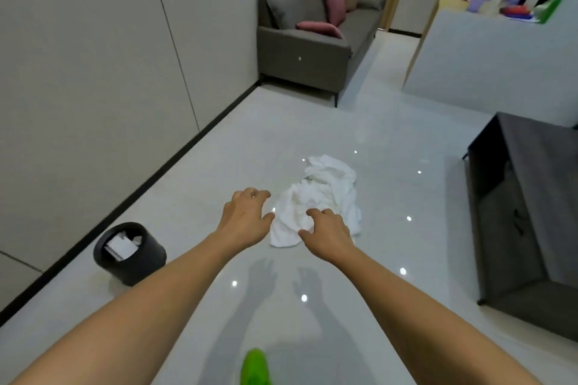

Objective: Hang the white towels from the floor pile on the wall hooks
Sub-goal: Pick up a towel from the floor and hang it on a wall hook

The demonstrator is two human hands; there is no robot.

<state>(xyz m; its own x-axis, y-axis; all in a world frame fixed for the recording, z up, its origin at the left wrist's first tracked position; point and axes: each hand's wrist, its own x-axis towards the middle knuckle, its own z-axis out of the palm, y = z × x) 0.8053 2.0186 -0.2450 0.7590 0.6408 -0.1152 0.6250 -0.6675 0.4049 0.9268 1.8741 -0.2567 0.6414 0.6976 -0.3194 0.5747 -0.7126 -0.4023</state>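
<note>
White towels [322,200] lie piled on the floor; both outstretched hands, left [245,216] and right [327,233], hover palm-down, each grip loosely apart.

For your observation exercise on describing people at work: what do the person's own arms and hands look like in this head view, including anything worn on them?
Both forearms are bare up to the frame edge, with no sleeves in view. The left hand and right hand wear no gloves; no rings, watch or bracelets are visible. No markings show on either arm.
</note>
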